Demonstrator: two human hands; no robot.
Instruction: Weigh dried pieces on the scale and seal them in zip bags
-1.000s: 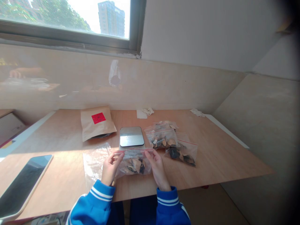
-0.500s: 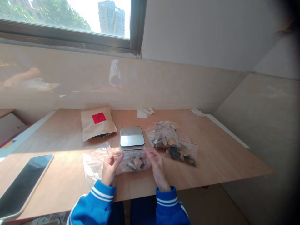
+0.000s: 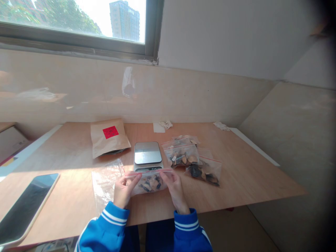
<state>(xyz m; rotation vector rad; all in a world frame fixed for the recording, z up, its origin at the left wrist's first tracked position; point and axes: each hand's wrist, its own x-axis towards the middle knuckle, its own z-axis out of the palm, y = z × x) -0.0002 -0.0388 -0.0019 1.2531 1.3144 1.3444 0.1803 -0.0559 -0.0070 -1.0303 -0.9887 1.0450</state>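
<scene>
A clear zip-lock bag [image 3: 150, 184] with dried brown and dark slices inside lies before me, its red-lined zip edge at the top. My left hand [image 3: 125, 187] pinches the zip edge near its left end. Toward the right end, thumb and fingers of my right hand [image 3: 173, 187] pinch the same edge. Just behind the bag stands a small kitchen scale [image 3: 148, 153] with a silver plate; part of its dark display shows above the zip. Flat clear plastic bags [image 3: 106, 183] lie left of my left hand.
Several filled zip-lock bags [image 3: 183, 155] are piled right of the scale. A brown paper pouch [image 3: 109, 138] with a red label lies at the back left. A phone [image 3: 28, 206] rests at the left front. Crumpled tissue [image 3: 166, 125] sits by the wall.
My right hand has slid left along the zip edge, closer to my left hand. The bag's top has dipped slightly, and more of the scale's display shows.
</scene>
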